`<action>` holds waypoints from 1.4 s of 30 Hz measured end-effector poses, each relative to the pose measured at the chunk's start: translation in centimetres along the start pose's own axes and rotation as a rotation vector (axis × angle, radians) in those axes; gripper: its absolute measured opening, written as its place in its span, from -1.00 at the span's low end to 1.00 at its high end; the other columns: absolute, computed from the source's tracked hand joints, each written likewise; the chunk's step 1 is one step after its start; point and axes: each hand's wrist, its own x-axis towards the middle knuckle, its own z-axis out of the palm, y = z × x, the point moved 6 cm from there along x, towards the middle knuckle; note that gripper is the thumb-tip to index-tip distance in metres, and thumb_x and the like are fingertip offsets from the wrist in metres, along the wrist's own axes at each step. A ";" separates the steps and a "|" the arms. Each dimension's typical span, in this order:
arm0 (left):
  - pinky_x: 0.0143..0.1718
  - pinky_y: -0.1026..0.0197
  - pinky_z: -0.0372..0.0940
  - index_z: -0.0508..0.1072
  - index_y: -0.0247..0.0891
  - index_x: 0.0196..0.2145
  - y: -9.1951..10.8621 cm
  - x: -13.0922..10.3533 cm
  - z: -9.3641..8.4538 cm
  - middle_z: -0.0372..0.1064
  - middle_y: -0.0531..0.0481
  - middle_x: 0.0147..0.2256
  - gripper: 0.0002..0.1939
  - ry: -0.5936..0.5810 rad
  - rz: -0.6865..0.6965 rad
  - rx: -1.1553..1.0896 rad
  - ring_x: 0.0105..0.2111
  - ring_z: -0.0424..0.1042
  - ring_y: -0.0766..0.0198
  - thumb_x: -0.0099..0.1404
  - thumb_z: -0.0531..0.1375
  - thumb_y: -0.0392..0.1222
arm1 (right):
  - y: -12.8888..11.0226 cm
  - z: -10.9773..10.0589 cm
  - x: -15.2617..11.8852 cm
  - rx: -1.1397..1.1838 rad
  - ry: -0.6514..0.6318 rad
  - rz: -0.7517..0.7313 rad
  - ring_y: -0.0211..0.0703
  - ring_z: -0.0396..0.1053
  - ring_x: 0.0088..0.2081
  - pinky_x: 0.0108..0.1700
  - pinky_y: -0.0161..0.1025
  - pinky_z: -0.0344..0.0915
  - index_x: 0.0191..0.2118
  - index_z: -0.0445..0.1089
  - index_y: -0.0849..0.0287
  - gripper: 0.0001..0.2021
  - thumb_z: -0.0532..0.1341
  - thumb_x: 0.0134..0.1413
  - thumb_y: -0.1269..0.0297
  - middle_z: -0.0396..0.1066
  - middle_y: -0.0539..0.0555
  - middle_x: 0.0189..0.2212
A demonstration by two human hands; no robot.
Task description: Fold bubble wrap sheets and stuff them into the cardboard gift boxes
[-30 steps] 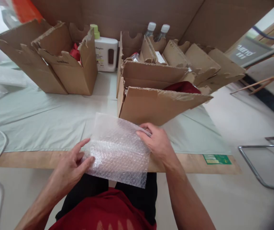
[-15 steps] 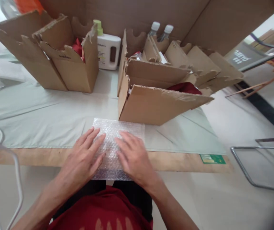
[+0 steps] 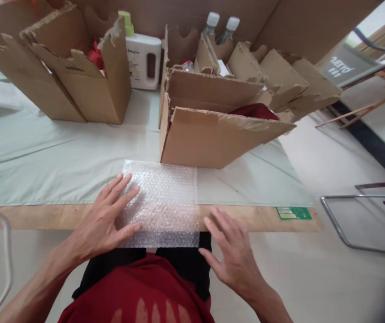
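A clear bubble wrap sheet (image 3: pixel 165 202) lies flat across the front edge of the table, its near end hanging over the edge above my lap. My left hand (image 3: pixel 106 220) rests on its left side, fingers spread and nothing gripped. Off the sheet's right side, my right hand (image 3: pixel 231 246) hovers by the wooden table edge, fingers apart and holding nothing. The far edge of the wrap reaches the foot of a cut cardboard box (image 3: pixel 209 141), which has dark red cloth (image 3: pixel 257 111) inside.
More cut cardboard boxes (image 3: pixel 108 96) stand at the back left, beside a white jug with a green cap (image 3: pixel 138 63). Two white-capped bottles (image 3: pixel 229 29) rise behind the right boxes. A white cable (image 3: pixel 7 251) hangs at left; a metal frame (image 3: pixel 333 220) stands at right.
My right hand has lifted off the bubble wrap and moved right, clear of it. The left hand has slid a little toward the sheet's left edge. The view has shifted slightly.
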 end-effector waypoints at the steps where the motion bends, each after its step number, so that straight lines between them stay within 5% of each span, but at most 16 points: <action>1: 0.38 -0.29 0.03 0.12 -0.04 0.41 0.3 -0.6 -0.4 -0.13 -0.13 0.49 -0.23 -0.023 0.039 -0.004 0.47 -0.14 -0.24 0.36 0.22 0.17 | -0.8 0.4 0.1 -0.005 -0.033 -0.033 0.26 0.16 0.38 0.22 0.20 0.25 0.36 0.20 0.16 -0.41 0.24 0.24 0.31 0.23 0.38 0.34; 4: 0.39 -0.35 -0.01 0.10 0.04 0.43 0.8 -2.6 -1.2 -0.07 -0.10 0.48 -0.09 -0.121 0.139 0.042 0.45 -0.07 -0.29 0.23 0.33 0.20 | -2.3 1.5 1.6 0.043 -0.040 -0.087 0.23 0.16 0.38 0.24 0.20 0.25 0.28 0.32 0.15 -0.43 0.19 0.14 0.50 0.25 0.35 0.34; 8: 0.38 -0.36 0.01 0.10 -0.02 0.43 0.5 -4.3 -1.6 0.03 -0.15 0.44 -0.14 -0.148 0.166 0.128 0.43 0.03 -0.26 0.27 0.32 0.00 | -1.9 0.4 3.6 0.274 0.158 -0.075 0.12 0.36 0.26 0.17 0.13 0.34 0.05 0.48 0.11 -0.62 0.13 0.19 0.57 0.51 0.22 0.13; 15: 0.11 0.03 0.42 0.45 -0.10 0.11 1.3 -2.9 -1.7 0.58 -0.05 0.00 -0.68 0.155 -0.003 -0.143 0.03 0.56 0.09 0.43 0.15 -0.19 | 0.1 -0.3 4.2 0.692 0.127 0.331 -0.13 0.60 -0.19 -0.15 -0.23 0.51 -0.10 0.56 0.07 -0.83 0.20 0.34 0.33 0.64 0.03 -0.22; 18: -0.18 0.13 0.50 0.54 -0.13 -0.07 0.8 -1.8 -1.6 0.62 -0.01 -0.17 -0.77 0.185 -0.258 -0.208 -0.19 0.61 0.11 0.41 0.16 -0.06 | 1.1 0.4 4.8 0.656 0.163 0.482 -0.15 0.57 -0.32 -0.25 -0.25 0.50 -0.08 0.53 0.11 -0.83 0.26 0.29 0.24 0.61 0.01 -0.33; 21: -0.31 0.15 0.47 0.53 -0.18 -0.03 -0.2 -0.8 -1.4 0.60 0.00 -0.29 -0.66 0.184 -0.425 -0.218 -0.33 0.58 0.14 0.37 0.17 0.04 | 1.9 1.0 5.8 0.480 0.262 0.517 -0.13 0.53 -0.35 -0.19 -0.16 0.47 0.08 0.46 0.17 -0.67 0.29 0.24 0.20 0.57 0.00 -0.38; 27: -0.28 0.11 0.38 0.48 -0.18 0.04 -0.9 0.6 -0.5 0.51 0.04 -0.40 -0.67 0.224 -0.365 -0.084 -0.39 0.49 0.16 0.38 0.16 -0.04 | 1.8 1.8 7.1 0.196 0.335 0.378 -0.15 0.45 -0.42 -0.17 -0.09 0.37 0.12 0.41 0.21 -0.67 0.24 0.32 0.21 0.54 0.00 -0.41; 31: -0.28 0.08 0.34 0.43 -0.19 0.08 -0.8 0.6 0.0 0.48 0.03 -0.41 -0.66 0.186 -0.307 0.036 -0.41 0.45 0.14 0.44 0.12 -0.03 | 2.3 1.9 7.2 0.121 0.298 0.363 -0.10 0.45 -0.38 -0.16 -0.07 0.34 0.14 0.38 0.23 -0.64 0.22 0.35 0.15 0.54 0.04 -0.38; 37: -0.25 0.07 0.36 0.38 -0.20 0.17 -1.9 1.0 -1.2 0.48 -0.07 -0.22 -0.51 0.113 -0.378 0.114 -0.32 0.48 0.09 0.42 0.12 0.12 | 3.9 2.3 8.6 -0.035 0.137 0.353 0.40 0.36 0.16 0.03 0.23 0.31 0.15 0.40 0.29 -0.45 0.19 0.28 -0.09 0.35 0.43 0.23; 42: -0.11 -0.06 0.39 0.49 -0.29 0.00 -2.1 2.2 -1.8 0.44 -0.20 -0.15 -0.57 0.104 -0.415 0.181 -0.13 0.45 -0.08 0.39 0.11 0.08 | 4.0 3.2 10.2 0.135 0.093 0.312 0.35 0.37 0.18 0.09 0.25 0.30 -0.12 0.49 0.18 -0.71 0.21 0.27 0.06 0.41 0.34 0.20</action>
